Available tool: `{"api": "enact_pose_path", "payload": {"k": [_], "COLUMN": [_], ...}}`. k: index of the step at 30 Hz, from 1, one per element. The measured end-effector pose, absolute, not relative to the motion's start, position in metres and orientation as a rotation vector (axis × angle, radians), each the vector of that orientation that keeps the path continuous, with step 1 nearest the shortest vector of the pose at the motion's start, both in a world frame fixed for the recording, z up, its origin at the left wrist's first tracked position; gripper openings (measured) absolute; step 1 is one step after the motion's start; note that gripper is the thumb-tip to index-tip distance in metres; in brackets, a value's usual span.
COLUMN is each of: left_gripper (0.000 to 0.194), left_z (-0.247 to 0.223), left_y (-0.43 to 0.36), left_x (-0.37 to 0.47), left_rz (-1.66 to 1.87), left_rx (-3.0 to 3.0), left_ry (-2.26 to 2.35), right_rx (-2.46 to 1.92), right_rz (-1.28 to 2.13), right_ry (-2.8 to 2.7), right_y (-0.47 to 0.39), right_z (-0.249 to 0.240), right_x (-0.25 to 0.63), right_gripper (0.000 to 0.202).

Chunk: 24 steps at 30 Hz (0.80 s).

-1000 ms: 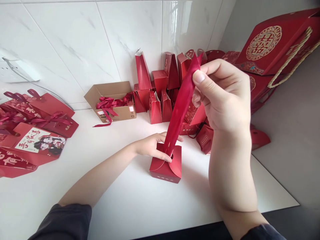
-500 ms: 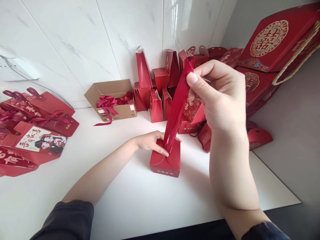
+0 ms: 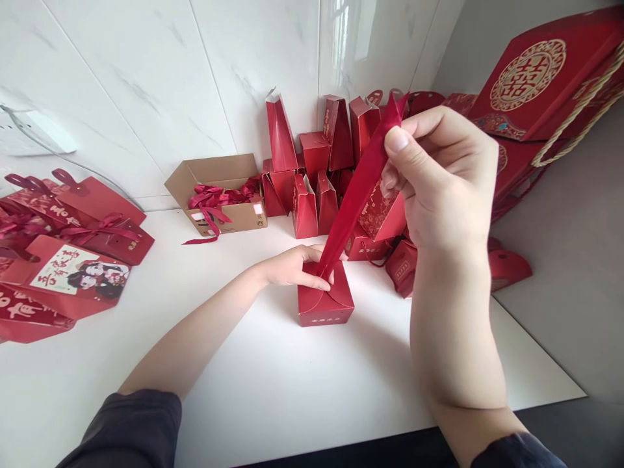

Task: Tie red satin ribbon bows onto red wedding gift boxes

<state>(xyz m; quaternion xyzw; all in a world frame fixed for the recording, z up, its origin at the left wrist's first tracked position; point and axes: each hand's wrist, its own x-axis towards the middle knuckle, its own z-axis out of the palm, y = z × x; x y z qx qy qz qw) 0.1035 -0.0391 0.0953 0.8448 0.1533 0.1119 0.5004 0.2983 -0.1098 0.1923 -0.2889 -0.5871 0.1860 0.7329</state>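
Note:
My right hand (image 3: 433, 169) pinches the upper end of a dark red satin ribbon (image 3: 358, 195) between thumb and fingers. The doubled ribbon runs taut and slanting down to the top of a small red gift box (image 3: 326, 316) on the white table. My left hand (image 3: 295, 266) grips that box from above, with its thumb across the lid flaps at the foot of the ribbon. Its other fingers reach behind the ribbon and are partly hidden. Curved flaps close the lid, and pale lettering runs along the front.
An open cardboard box (image 3: 234, 218) of loose ribbons stands by the tiled wall. Red boxes (image 3: 314, 156) are stacked behind my hands. More decorated boxes (image 3: 97, 273) stand at left. Large red bags with rope handles (image 3: 541, 71) rise at right, above the white table's (image 3: 273, 390) edge.
My right hand has pulled the ribbon end up and to the right. The gift box has turned slightly and shifted a little away from me, with my left hand still on it.

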Motion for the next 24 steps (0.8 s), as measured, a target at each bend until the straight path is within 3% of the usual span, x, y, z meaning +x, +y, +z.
{"api": "enact_pose_path", "payload": {"k": [8, 24], "left_gripper": [0.019, 0.019], "left_z": [0.107, 0.096], "left_y": [-0.036, -0.071], "left_x": [0.099, 0.120], "left_rz": [0.305, 0.852], "left_rx": [2.127, 2.397], "left_ry": [0.408, 0.644], "right_rx": [-0.604, -0.634], "right_rz": [0.352, 0.377], "right_ry": [-1.252, -1.230], "right_y": [-0.108, -0.110], "right_z": [0.194, 0.195], "right_x": [0.310, 0.307], "right_gripper": [0.017, 0.017]}}
